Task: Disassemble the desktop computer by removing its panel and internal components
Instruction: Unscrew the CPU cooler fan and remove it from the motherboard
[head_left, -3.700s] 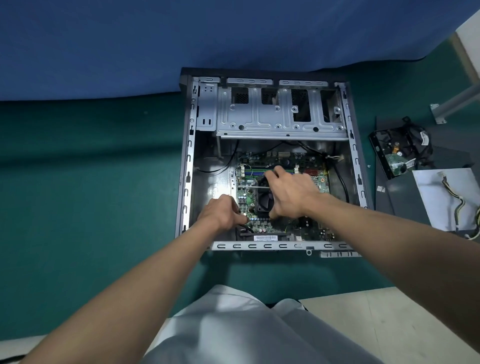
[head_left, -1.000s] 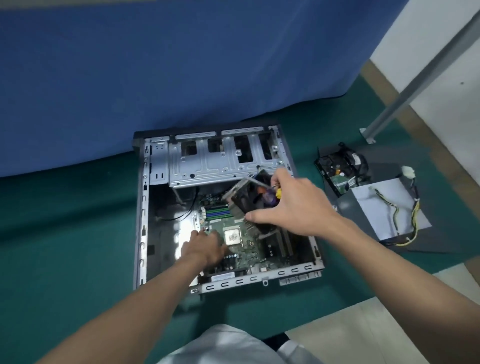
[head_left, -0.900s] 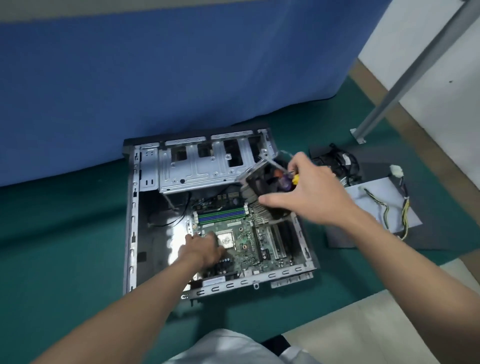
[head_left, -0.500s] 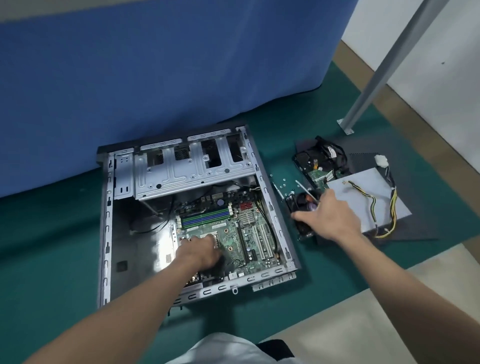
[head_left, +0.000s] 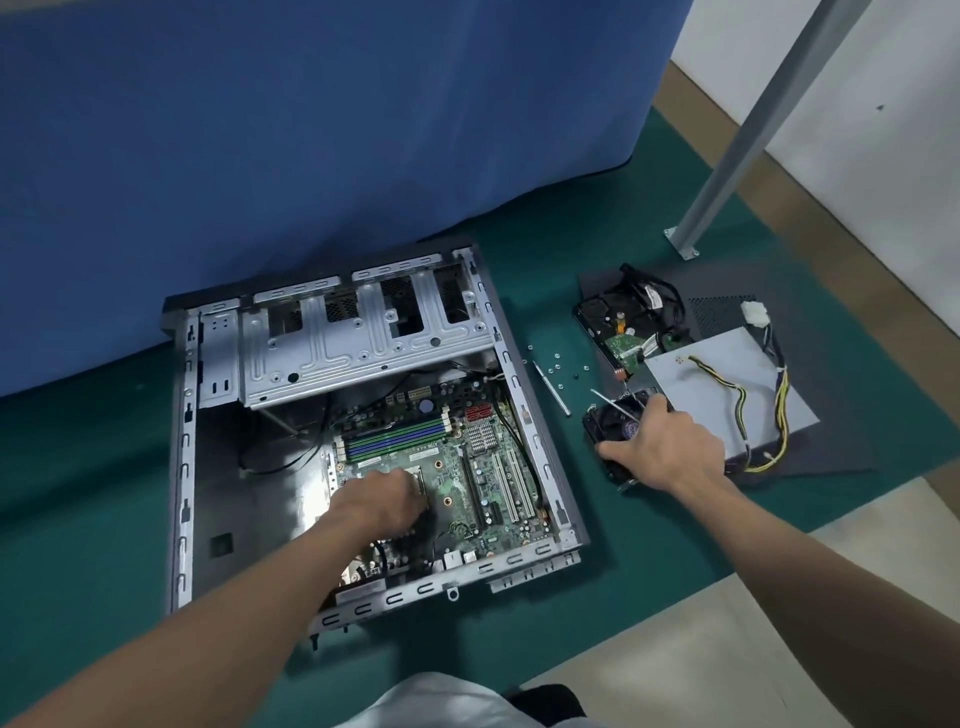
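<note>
Since half a second earlier, the right hand (head_left: 670, 452) had carried the cooler fan (head_left: 608, 423) lower, down to the green mat (head_left: 649, 530) at centre right of the frame. It gripped the fan with thumb and curled fingers, and a thin screwdriver shaft (head_left: 609, 401) stuck out from the same grasp. The left hand (head_left: 379, 501) lay bent over the socket area of the motherboard (head_left: 467, 483) inside the computer case (head_left: 182, 467); whether it pinched anything could not be told. Setting the fan down risked rolling the loose screws (head_left: 558, 366) just above it, or pressing it against the power supply (head_left: 717, 384), which it nearly touched. The protruding shaft could also catch the yellow cables (head_left: 743, 410). Room was tight there: a second screwdriver (head_left: 551, 391), the hard drive (head_left: 605, 317) and the side panel (head_left: 831, 415) crowded the upper right. Below the fan the mat looked free, and the case's right rail left a narrow lane.
</note>
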